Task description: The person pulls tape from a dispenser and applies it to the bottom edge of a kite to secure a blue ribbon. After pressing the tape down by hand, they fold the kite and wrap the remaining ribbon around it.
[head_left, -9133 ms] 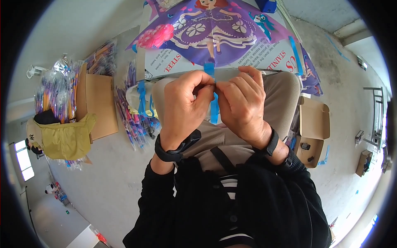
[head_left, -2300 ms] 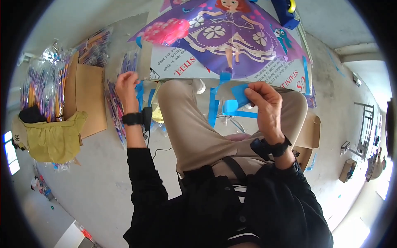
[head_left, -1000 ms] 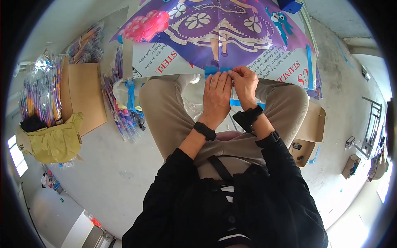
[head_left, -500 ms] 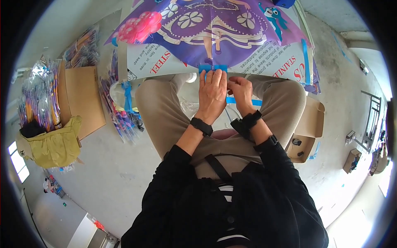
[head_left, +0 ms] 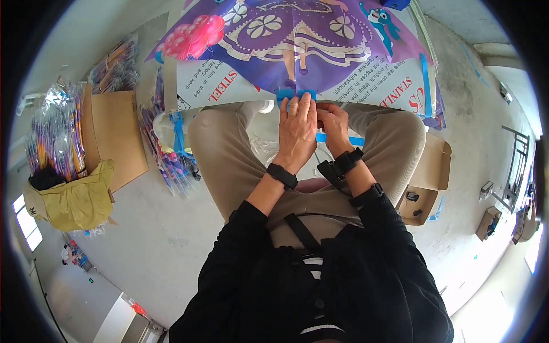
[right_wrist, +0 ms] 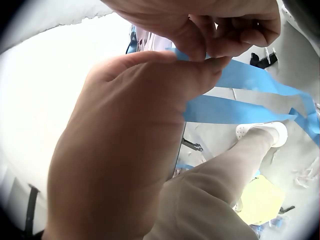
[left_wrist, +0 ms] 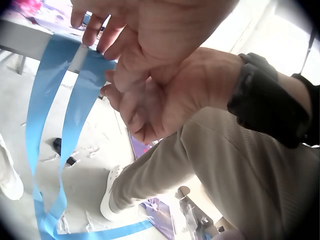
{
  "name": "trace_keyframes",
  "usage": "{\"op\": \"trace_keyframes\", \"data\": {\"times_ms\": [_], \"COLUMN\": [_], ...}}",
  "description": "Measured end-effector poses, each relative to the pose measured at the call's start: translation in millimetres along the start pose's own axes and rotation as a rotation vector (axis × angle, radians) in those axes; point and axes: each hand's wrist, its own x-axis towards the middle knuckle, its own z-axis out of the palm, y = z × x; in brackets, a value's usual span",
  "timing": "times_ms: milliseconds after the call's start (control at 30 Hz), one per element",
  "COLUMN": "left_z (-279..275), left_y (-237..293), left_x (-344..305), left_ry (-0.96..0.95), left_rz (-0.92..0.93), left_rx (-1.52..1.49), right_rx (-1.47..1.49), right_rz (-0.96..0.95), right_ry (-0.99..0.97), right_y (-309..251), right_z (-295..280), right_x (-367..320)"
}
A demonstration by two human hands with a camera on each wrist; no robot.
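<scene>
A purple kite [head_left: 251,68] printed with a dress figure lies on the board, its lower point facing me. Blue strip [head_left: 284,95] material crosses that point; two lengths of blue ribbon [left_wrist: 50,90] hang below the board edge. My left hand [head_left: 296,131] presses on the blue material at the point with straight fingers. Close beside it is my right hand [head_left: 336,124], partly behind the left, its fingers bent. In the left wrist view the right fingertips [left_wrist: 109,76] come right to the ribbon's edge. I cannot tell whether they pinch it.
The board [head_left: 200,86] with printed film rests across my knees' far side. Bagged kites [head_left: 54,131], a cardboard box [head_left: 117,137] and a yellow-green bag [head_left: 77,197] stand at left. An open carton [head_left: 429,177] lies on the floor at right.
Earlier the left hand was far off left while the right held a blue piece; both then came to the kite's point. Since half a second ago, the right fingers have slipped closer behind the left hand.
</scene>
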Motion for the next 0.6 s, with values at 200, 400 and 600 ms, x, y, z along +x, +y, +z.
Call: {"op": "trace_keyframes", "data": {"times_ms": [200,400,600], "left_z": [-3,-4,1], "left_y": [1,2,-1], "left_x": [0,-1,-2], "left_ry": [-0.013,-0.008,0.025], "left_rz": [-0.004,-0.002,-0.005], "left_rx": [0.012,0.027,0.028], "right_rx": [0.112,0.124,-0.493], "right_rz": [0.068,0.049,-0.25], "right_ry": [-0.069,-0.069,0.124], "right_y": [2,3,-10], "right_z": [-1,1,-1], "right_x": [4,2,-10]}}
